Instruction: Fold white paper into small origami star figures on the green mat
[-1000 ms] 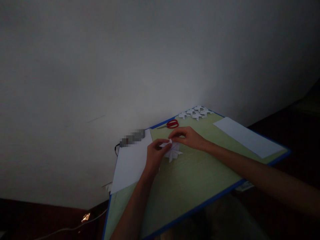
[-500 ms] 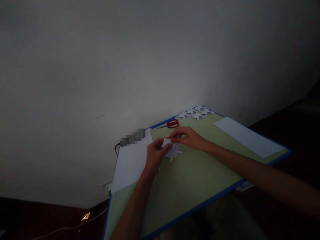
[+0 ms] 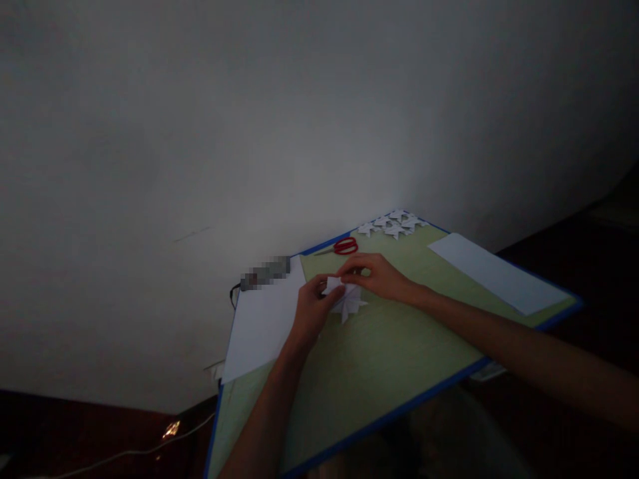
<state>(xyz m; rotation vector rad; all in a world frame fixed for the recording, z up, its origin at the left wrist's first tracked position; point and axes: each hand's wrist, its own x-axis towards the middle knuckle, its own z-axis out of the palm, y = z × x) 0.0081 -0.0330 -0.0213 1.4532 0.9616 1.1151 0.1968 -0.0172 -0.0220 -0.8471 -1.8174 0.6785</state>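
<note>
A small piece of folded white paper (image 3: 349,305) with pointed corners is held between my two hands, just above the green tabletop. My left hand (image 3: 314,306) is closed on its left side, thumb across the front. At the paper's upper edge, the fingertips of my right hand (image 3: 372,271) are pinched together on it. Fingers cover part of the paper's top, so its full shape is hidden. Red-handled scissors (image 3: 345,246) lie just beyond my hands, blades pointing left.
Several folded white paper pieces (image 3: 394,225) lie at the table's far corner. A white sheet (image 3: 264,326) covers the left side, and a white paper strip (image 3: 494,273) lies on the right. The blue-edged green table (image 3: 379,372) stands against a grey wall (image 3: 249,133).
My left hand and the folded paper have shifted slightly to the right, and the paper's lower points are turned a little. My right hand keeps its pinch in nearly the same place.
</note>
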